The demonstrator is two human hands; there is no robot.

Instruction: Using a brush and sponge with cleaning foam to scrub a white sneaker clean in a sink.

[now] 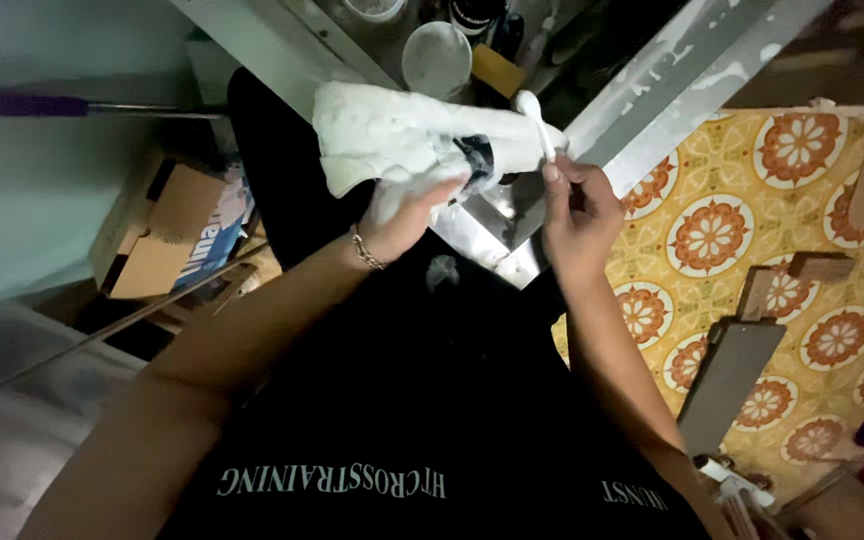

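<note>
Black cloth of the person's shirt (422, 400) fills the bottom of the view, and both bare forearms go up from it toward the middle. At the end of the left forearm, the left hand (407, 215) is closed around the lower part of a white plaster-covered object (392, 140), with the fingers curled into its crumpled surface; a thin bracelet (365, 250) sits on that wrist. This white object is shaped somewhat like a boot or a cast, it lies almost level above the person's lap, and a dark patch (479, 160) shows on it near the fingers. The right hand (577, 210) is closed in a pinch on the handle of a small white spoon (537, 120), and the bowl of the spoon touches the upper right end of the white object.

Just behind the object stands a round container with pale contents (436, 58), beside a yellow block (497, 70), on a grey metal desk (642, 90) smeared with white. To the right of the right arm, the floor has a yellow covering with orange flower circles (712, 235), and a dark flat board (730, 380) lies on it. To the left, an open cardboard box (167, 235) rests by the pale wall, with a purple-handled tool (27, 104) above it.
</note>
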